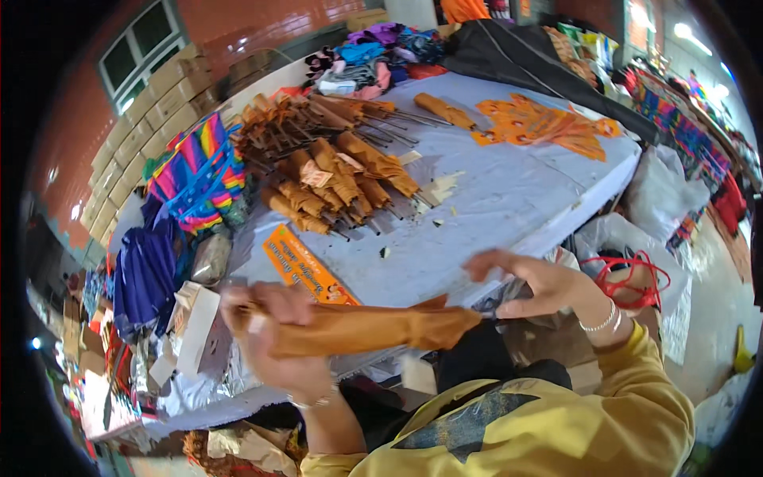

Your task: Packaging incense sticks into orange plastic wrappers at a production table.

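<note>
Stretching sideways, one furled orange-brown umbrella [373,330] is held over the near edge of the tabletop [509,187]. Its left end is clasped in the grip of the left hand [274,322]; by the right hand [552,285], grip spread wide, its tip is neighboured, contact unclear. Beyond, one orange printed strip [306,266] and many furled umbrellas [346,181], overlapped past counting, are laid.

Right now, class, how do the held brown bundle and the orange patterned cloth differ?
The brown bundle is plain; the orange cloth patterned. The bundle is furled; the cloth lies spread out. The bundle is in the left hand; the cloth on the table. Both look like fabric.
</note>
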Demonstrator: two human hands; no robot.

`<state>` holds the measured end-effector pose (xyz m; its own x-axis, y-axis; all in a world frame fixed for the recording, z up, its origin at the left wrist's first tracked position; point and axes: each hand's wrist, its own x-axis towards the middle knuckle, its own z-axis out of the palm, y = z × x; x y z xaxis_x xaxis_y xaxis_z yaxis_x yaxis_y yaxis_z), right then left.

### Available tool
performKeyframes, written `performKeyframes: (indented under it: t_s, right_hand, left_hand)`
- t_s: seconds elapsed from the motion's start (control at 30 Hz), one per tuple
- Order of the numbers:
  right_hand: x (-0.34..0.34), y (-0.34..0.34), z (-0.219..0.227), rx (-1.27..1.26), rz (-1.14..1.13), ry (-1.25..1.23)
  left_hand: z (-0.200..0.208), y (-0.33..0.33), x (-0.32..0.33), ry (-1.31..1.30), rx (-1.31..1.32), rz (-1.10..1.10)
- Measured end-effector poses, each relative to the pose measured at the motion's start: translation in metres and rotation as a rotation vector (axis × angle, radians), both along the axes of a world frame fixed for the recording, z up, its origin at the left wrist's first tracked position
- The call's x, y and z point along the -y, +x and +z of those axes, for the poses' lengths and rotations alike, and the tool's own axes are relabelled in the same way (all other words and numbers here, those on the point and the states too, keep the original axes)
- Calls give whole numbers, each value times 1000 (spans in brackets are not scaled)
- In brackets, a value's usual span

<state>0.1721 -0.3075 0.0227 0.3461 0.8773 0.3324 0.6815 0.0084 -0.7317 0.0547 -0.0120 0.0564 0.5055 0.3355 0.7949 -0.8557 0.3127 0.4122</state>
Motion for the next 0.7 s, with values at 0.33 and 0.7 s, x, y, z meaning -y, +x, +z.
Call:
performKeyframes:
  t_s: [0.33,0.7]
  right_hand:
    - [-79,-26,1,-367,405,-25]
    - [-94,-45,-12,-131,-177,103]
  left_hand:
    - [11,6,82,524,27,-267]
    - [-7,14,101,179,-341,209]
